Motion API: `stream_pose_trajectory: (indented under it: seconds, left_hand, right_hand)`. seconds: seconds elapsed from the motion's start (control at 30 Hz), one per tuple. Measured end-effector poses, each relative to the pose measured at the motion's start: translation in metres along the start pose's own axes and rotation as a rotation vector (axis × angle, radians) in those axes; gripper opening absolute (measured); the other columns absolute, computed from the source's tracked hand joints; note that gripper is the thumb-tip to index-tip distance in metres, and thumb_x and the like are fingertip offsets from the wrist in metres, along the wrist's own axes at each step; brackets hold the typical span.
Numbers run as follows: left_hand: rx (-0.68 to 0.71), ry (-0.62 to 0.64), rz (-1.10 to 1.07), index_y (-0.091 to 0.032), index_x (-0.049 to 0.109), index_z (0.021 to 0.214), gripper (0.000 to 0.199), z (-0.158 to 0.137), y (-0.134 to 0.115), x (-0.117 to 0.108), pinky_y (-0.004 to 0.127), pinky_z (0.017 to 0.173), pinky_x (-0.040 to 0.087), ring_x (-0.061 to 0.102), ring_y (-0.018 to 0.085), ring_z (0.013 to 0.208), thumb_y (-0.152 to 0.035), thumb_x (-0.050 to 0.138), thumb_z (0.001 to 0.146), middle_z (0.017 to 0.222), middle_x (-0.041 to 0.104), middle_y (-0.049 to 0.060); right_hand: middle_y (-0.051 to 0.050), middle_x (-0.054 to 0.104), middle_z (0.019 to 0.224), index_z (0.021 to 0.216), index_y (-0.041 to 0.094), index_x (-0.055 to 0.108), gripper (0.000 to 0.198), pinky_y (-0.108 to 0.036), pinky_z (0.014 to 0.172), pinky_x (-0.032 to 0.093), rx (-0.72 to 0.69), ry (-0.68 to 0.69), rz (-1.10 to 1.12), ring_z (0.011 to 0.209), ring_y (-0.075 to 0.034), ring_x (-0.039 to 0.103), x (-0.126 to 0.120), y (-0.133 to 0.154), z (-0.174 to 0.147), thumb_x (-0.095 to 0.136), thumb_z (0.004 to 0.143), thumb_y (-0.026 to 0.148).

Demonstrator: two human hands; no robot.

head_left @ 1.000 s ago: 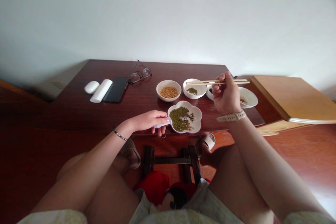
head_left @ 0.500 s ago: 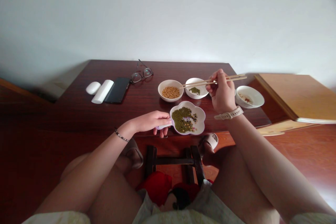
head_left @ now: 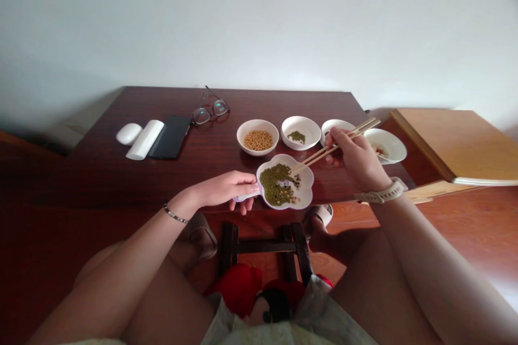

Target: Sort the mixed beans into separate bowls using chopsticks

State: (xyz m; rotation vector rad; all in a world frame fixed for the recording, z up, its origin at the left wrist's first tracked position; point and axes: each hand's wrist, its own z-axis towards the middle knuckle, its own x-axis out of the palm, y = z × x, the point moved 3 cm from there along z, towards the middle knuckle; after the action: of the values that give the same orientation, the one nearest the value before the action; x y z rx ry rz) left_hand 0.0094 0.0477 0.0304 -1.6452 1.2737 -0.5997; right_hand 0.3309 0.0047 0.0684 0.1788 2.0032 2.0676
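My left hand (head_left: 238,188) is closed on the handle of a white flower-shaped dish (head_left: 306,194) with a lilac rim, at the table's front edge. Green beans (head_left: 276,180) fill its left side, with a few dark and pale ones among them. My right hand (head_left: 354,153) grips a pair of chopsticks (head_left: 324,154), whose tips reach into the dish at the mixed beans. Behind the dish stand a white bowl (head_left: 243,143) of yellow soybeans (head_left: 258,140) and a white bowl (head_left: 309,133) with some green beans. Another bowl (head_left: 335,125) is partly hidden by my right hand.
At the far right is a white bowl (head_left: 394,148) with a few pale and reddish pieces. Glasses (head_left: 211,112), a dark phone (head_left: 170,137), a white cylinder-like case (head_left: 145,140) and a rounded white object (head_left: 128,133) lie left. A wooden cabinet (head_left: 457,140) adjoins the table.
My right hand has moved right and nearer me, bringing the chopstick tips from beside the soybean bowl down into the dish. My left hand keeps its hold. The view has shifted slightly.
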Motion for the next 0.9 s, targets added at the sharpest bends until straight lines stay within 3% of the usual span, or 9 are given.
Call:
stream_pose_trajectory:
  seconds: [0.27,0.43,0.9]
  left_hand:
    - [-0.029,0.009,0.0,-0.02,0.065,0.1,0.041,0.0009,-0.001,-0.0007,0.024,0.055,0.052,0.079,0.02,0.08,-0.06,0.061,0.108,0.094,0.08,0.008]
    - [-0.034,0.007,-0.024,-0.02,0.064,0.099,0.041,0.0005,-0.0022,-0.0002,0.024,0.054,0.051,0.079,0.02,0.079,-0.061,0.062,0.107,0.092,0.08,0.008]
    - [-0.028,0.016,-0.018,-0.021,0.064,0.098,0.043,-0.0008,-0.003,0.0007,0.024,0.055,0.05,0.078,0.021,0.08,-0.063,0.062,0.106,0.092,0.08,0.007]
  right_hand:
    - [-0.001,0.067,0.058,0.08,0.021,0.067,0.052,-0.021,0.046,0.046,-0.071,0.077,-0.115,0.048,-0.012,0.059,0.0041,0.0005,-0.0077,0.069,0.103,0.068]
    - [-0.003,0.067,0.059,0.078,0.021,0.07,0.053,-0.023,0.047,0.045,-0.06,0.081,-0.072,0.05,-0.012,0.058,0.0053,0.0029,-0.0084,0.076,0.098,0.07]
    - [-0.001,0.064,0.058,0.077,0.022,0.068,0.052,-0.023,0.045,0.045,-0.08,0.065,-0.056,0.049,-0.013,0.059,0.0073,0.0034,-0.0063,0.074,0.1,0.069]
